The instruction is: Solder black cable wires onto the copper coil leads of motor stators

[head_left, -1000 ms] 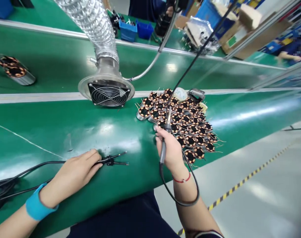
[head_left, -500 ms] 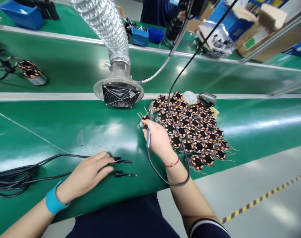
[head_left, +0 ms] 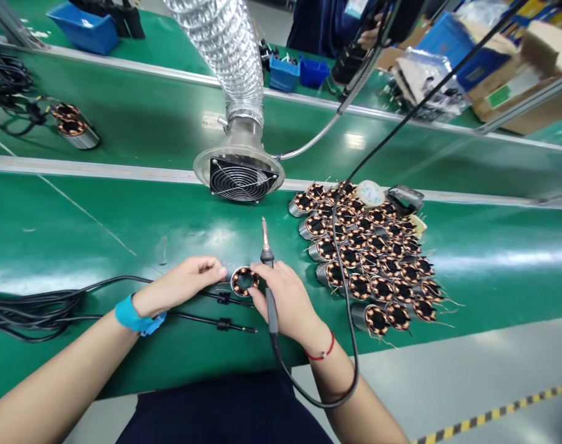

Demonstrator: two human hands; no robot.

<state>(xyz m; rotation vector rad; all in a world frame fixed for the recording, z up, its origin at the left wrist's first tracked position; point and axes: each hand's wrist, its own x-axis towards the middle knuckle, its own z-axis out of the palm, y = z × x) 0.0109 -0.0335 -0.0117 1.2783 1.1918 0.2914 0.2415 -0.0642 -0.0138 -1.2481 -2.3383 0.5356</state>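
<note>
My right hand is closed around a soldering iron, its tip pointing away from me. The same hand's thumb and forefinger grip a copper-wound motor stator, its ring-shaped end facing up. At the stator's left side my left hand is closed, fingertips pinched together close to its thin wires. Whether a wire is between those fingertips I cannot make out. Two black cables with stripped ends lie just below the left hand and the stator, on the green bench.
Rows of stators stand on the right, with the iron's cord hanging across them. A fume extractor fan sits behind my hands. Coiled black cable lies at left. Across the partition are blue bins and a person.
My right hand has brought a stator from the left edge of the group toward me, still holding the iron. My left hand has left the cable ends and moved to the stator.
</note>
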